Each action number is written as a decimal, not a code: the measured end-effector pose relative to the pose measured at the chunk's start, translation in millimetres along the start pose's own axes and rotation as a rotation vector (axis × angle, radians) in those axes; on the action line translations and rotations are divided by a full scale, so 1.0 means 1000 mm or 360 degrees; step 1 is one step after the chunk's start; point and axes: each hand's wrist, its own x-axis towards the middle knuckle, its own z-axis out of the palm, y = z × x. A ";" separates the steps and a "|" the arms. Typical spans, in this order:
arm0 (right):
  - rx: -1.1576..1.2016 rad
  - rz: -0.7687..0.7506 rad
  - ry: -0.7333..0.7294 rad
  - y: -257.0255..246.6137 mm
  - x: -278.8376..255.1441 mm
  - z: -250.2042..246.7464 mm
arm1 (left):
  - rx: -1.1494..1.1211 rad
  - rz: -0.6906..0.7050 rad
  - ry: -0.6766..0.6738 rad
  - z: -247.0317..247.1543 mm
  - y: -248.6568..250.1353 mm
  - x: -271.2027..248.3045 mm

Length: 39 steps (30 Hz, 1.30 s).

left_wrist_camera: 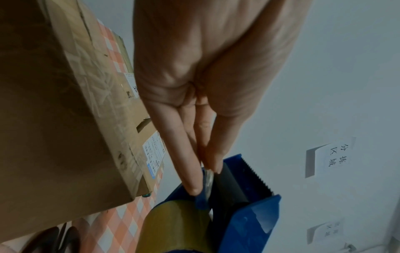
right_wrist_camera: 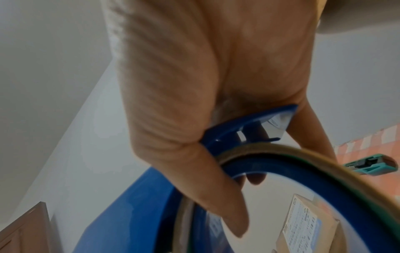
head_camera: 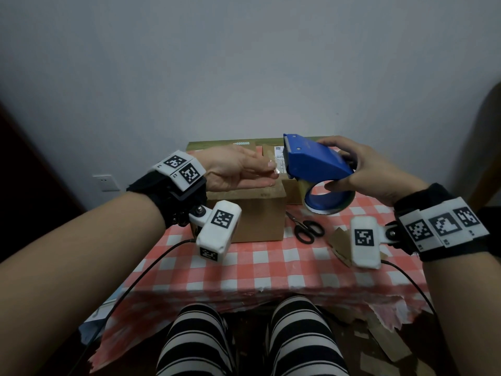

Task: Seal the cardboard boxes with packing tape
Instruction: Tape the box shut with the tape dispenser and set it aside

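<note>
Head view: right hand (head_camera: 360, 169) grips blue tape dispenser (head_camera: 317, 161); left hand (head_camera: 238, 168) pinches tape end (left_wrist_camera: 208, 178) at its front, above box (head_camera: 254, 213).

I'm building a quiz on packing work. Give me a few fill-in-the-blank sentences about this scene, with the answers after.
1. The right hand holds a tape dispenser coloured ____.
2. The left hand pinches the loose end of the ____ at the dispenser's front.
3. On the checked cloth, right of the nearest cardboard box, lie black ____.

Answers: blue; tape; scissors
</note>
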 end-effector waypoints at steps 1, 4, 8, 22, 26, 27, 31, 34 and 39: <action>-0.0003 0.0004 -0.0001 0.000 0.000 0.001 | -0.0029 0.0019 -0.0014 0.001 -0.001 0.000; 0.0002 0.0014 -0.0001 0.000 0.000 0.002 | -0.0116 0.0078 0.0002 0.003 -0.004 0.004; 0.0001 0.0018 -0.0024 -0.002 0.000 0.003 | -0.0126 0.0077 0.0064 0.007 -0.004 0.007; 0.0003 0.0064 -0.0011 0.000 -0.001 0.001 | -0.0133 0.0026 -0.0094 0.002 -0.001 0.002; 0.0005 0.0082 -0.0002 0.002 -0.001 0.000 | -0.0144 0.0023 -0.0057 0.004 -0.002 0.003; 0.0007 0.0081 0.0001 0.002 -0.001 0.000 | -0.0130 0.0017 -0.0042 0.004 -0.002 0.003; 0.0015 0.0090 0.0006 0.003 -0.001 -0.001 | -0.0088 -0.0009 -0.0016 0.004 -0.003 0.005; 0.0017 0.0096 0.0005 0.003 -0.001 -0.001 | -0.0068 0.0003 0.0007 0.006 -0.003 0.006; 0.0020 0.0095 -0.0010 0.005 -0.001 0.000 | -0.0073 0.0025 0.0017 0.007 -0.004 0.007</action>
